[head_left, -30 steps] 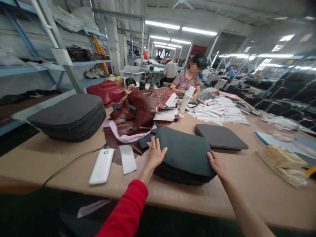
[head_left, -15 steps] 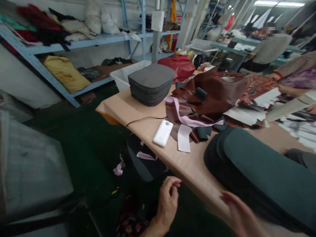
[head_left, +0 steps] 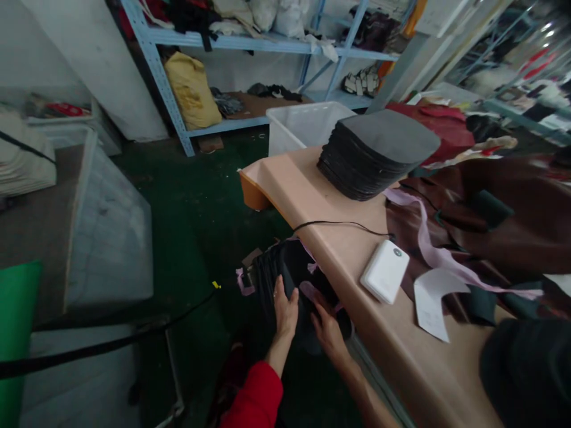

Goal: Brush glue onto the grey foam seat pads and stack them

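Below the table edge, my left hand (head_left: 286,309) has its fingers apart against a bundle of dark stacked pieces (head_left: 271,276). My right hand (head_left: 329,328) is beside it, at the right side of the same bundle, thumb apart from the fingers, near a pink strip (head_left: 308,290). No firm grip shows in either hand. Another pink scrap (head_left: 244,282) hangs at the bundle's left. On the table (head_left: 312,196) lie a white power bank (head_left: 386,270) with a black cable and a tall stack of dark cut pieces (head_left: 379,151).
Brown leather (head_left: 526,238) and a white paper piece (head_left: 439,297) lie on the table's right. Another dark stack (head_left: 530,362) is at the lower right. A grey bin (head_left: 107,226) stands at left, crossed by a black strap. Blue shelving (head_left: 250,43) and a white crate (head_left: 303,122) are behind.
Both hands have moved down and left to the dark bundle beneath the table edge. The view has turned left, bringing the bin nearer and taking the other people out of sight.
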Tool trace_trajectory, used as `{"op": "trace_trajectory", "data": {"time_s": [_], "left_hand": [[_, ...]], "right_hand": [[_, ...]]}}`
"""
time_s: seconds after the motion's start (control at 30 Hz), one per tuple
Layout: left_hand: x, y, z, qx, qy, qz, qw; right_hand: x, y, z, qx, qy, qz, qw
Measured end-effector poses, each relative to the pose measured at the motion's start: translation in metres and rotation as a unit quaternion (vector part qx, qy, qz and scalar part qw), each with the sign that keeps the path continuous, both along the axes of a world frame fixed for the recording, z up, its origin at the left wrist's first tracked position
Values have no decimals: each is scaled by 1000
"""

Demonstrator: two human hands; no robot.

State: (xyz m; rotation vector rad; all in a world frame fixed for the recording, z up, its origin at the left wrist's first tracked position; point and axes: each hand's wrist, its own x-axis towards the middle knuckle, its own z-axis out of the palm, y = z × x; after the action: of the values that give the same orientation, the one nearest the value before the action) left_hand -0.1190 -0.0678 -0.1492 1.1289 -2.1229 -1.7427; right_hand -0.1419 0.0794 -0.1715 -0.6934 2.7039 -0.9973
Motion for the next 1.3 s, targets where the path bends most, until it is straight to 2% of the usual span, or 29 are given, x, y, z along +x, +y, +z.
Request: {"op": "trace_trajectory", "data": {"time_s": [0.1, 0.2, 0.4, 0.6, 0.87, 1.03, 1.13, 1.3], "left_hand": [[-18, -12, -4, -11, -27, -21, 999], [-32, -25, -6, -29, -65, -31, 997], [-61, -58, -5, -53, -134, -43, 989], [-78, -76, 0, -34, -187, -50, 981], [-86, -80, -3, 13, -217, -56, 974], [-78, -70, 7, -28, -182, -50, 982], [-76, -60, 13, -27, -149, -48, 987], [-73, -51, 9, 73, -111, -63, 989]], "right_hand": [[-9, 4, -23, 91, 62, -17, 994], [-11, 6, -33, 152, 98, -17, 983], [-9, 3, -28, 199, 108, -7, 974], [-11, 0, -23, 187, 101, 4, 977], [-13, -5, -17, 174, 81, -15, 981], [-14, -6, -14, 175, 84, -7, 981], [-14, -6, -13, 172, 84, 2, 982], [-16, -8, -13, 156, 80, -6, 984]]}}
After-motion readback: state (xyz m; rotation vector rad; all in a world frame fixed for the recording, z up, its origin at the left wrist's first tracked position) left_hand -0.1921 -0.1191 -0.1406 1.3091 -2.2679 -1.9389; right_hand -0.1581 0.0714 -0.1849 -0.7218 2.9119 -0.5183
